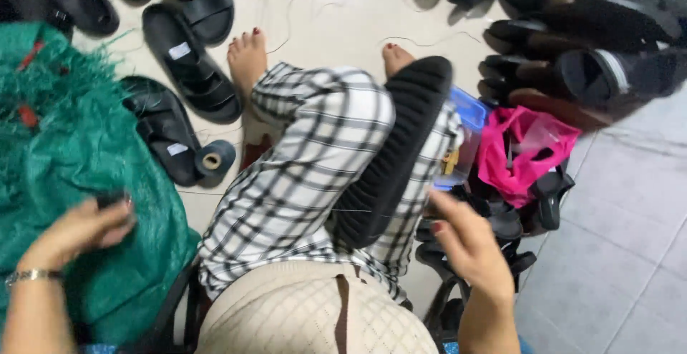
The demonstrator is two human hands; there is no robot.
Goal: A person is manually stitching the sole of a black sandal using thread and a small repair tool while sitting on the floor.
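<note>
Resting across the checked lap, between the two hands, a black shoe sole (390, 150) is being kept with its ridged side up, and a thin thread is being stretched from it toward the right hand (469, 243). The right hand's fingers are being pinched together, it seems on that thread, though the blur makes this hard to tell. The left hand (79, 229) is being curled around a small dark thing against the green net bag (64, 146). The sewing looks only partly done, as many black sandals (189, 61) are being left loose on the floor beyond the hands. Little open room is being left: a spool (213, 159) is lying near the left hand, a pink bag (522, 146) and straps just beside the right.
</note>
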